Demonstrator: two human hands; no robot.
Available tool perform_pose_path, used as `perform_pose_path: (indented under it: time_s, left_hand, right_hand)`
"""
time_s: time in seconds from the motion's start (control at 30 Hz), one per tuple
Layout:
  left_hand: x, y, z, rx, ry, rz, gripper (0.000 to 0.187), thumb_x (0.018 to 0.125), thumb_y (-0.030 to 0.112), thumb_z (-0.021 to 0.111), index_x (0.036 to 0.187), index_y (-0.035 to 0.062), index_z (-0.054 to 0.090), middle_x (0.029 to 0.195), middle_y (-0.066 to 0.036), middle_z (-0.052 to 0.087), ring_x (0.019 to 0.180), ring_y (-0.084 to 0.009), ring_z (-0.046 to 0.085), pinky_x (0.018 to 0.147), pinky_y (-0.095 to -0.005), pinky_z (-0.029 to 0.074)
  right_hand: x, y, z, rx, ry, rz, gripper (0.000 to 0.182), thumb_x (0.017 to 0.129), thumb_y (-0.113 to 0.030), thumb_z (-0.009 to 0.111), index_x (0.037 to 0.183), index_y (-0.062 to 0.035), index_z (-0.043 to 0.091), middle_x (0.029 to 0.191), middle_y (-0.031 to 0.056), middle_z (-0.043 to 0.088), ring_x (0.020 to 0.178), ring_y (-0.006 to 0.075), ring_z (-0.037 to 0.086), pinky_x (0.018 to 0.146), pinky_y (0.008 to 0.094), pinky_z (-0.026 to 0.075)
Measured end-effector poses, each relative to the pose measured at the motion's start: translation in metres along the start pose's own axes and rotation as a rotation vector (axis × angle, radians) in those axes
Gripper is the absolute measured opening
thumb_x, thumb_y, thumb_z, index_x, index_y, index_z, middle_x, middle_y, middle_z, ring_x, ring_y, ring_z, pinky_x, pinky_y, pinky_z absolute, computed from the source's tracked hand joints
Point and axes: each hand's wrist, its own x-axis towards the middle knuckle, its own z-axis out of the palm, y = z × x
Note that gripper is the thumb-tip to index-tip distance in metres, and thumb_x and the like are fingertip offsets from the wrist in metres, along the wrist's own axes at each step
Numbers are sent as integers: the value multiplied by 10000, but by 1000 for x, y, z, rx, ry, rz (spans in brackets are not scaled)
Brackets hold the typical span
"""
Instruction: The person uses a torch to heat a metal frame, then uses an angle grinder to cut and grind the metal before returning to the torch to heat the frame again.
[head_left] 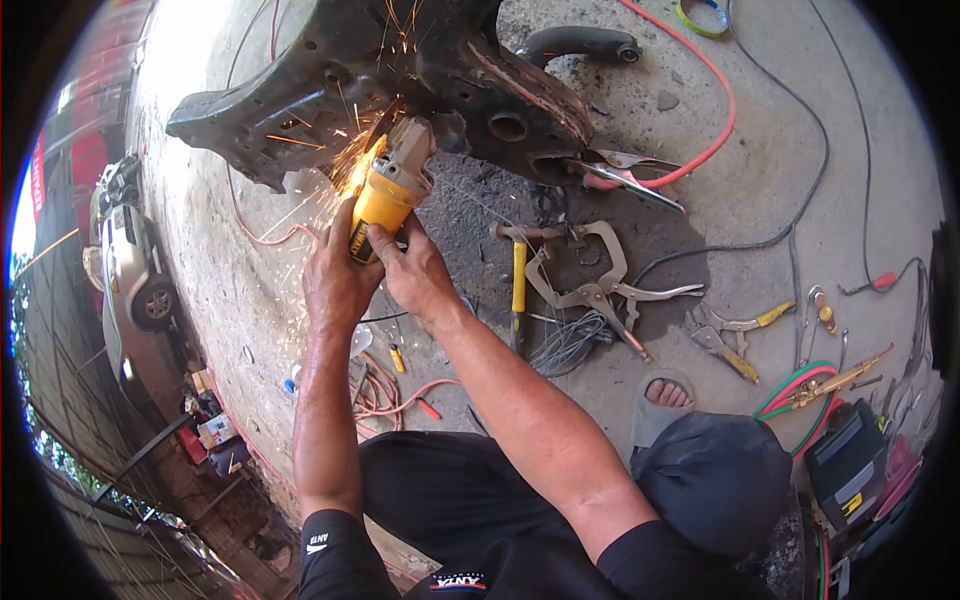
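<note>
A yellow angle grinder [385,190] sits at the centre-top of the view, its disc against the edge of a dark metal frame [380,70] at 12 o'clock, throwing orange sparks [345,165]. Black lettering runs along its yellow body, too small to read surely. The left hand [335,280] has its grip closed around the grinder's rear body; the right hand [415,270], at 3 o'clock of it, is closed on the same body. On the concrete floor [780,150] at 4 o'clock lie a yellow-handled hammer [518,275] and locking clamp pliers [600,285]. The shirt hem reads "ANTA" [458,582].
</note>
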Motion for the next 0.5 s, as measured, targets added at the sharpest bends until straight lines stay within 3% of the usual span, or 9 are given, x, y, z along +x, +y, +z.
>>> perform_pose_path:
  time_s: [0.5]
  left_hand:
    - [1, 4, -2, 20, -5, 22, 783, 782, 224, 842, 1491, 169, 512, 1230, -211, 696, 1070, -422, 704, 886, -502, 574]
  right_hand:
    - [3, 7, -1, 37, -22, -49, 606, 1078, -308, 588, 1571, -40, 361, 1434, 183, 573, 1324, 263, 551, 1109, 372, 430]
